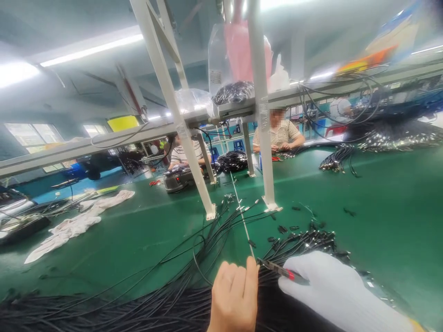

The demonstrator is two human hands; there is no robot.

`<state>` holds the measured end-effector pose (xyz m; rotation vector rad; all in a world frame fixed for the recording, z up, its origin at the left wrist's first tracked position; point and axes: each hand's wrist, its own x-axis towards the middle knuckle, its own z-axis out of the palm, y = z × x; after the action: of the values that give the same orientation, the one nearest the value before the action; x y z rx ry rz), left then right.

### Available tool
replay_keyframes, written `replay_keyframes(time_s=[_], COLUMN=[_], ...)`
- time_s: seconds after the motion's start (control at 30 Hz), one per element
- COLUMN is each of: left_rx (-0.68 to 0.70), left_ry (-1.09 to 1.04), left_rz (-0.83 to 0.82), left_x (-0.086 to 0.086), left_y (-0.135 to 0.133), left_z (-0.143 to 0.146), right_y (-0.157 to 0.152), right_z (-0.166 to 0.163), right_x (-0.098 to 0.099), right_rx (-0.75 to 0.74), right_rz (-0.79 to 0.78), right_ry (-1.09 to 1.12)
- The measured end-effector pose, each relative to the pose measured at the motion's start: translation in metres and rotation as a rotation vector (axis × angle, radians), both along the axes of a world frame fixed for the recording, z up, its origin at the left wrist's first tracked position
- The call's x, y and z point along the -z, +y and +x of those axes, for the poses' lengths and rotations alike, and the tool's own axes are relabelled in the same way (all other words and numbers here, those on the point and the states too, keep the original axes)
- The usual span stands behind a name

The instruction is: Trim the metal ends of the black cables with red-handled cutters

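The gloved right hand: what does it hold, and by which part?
The right hand holds pliers by the red-marked handles, their tip toward the left hand.

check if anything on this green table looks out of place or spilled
Small black pieces lie scattered on the green tabletop beyond the gloved right hand, not gathered like the nearby cables, so they may be strays.

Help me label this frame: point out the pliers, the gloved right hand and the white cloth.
Pliers (pixel 278 269): head view, on the dark part ahead of the red band.
Gloved right hand (pixel 316 280): head view, on its back.
White cloth (pixel 79 225): head view, on its crumpled middle.
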<state>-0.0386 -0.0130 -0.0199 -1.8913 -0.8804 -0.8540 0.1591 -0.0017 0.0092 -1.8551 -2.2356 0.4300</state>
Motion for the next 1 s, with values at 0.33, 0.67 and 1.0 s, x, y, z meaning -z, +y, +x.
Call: replay_keyframes(time_s=[0.33, 0.67, 1.0], left_rx=[0.028, 0.483, 0.67], left_ry=[-0.011, -1.287, -1.418], left_rz=[0.055, -1.506, -1.514], left_x=[0.006, -0.012, -0.018], left_y=[0.003, -0.001, 0.001], left_z=[-0.002, 0.019, 0.017], right_y=[-0.001, 0.008, 0.008], right_z=[-0.002, 0.003, -0.005], right_x=[0.0, 0.025, 0.013], right_rx=[0.023, 0.053, 0.035], right_rz=[-0.054, 0.458, 0.033], right_ry=[0.051, -0.096, 0.049])
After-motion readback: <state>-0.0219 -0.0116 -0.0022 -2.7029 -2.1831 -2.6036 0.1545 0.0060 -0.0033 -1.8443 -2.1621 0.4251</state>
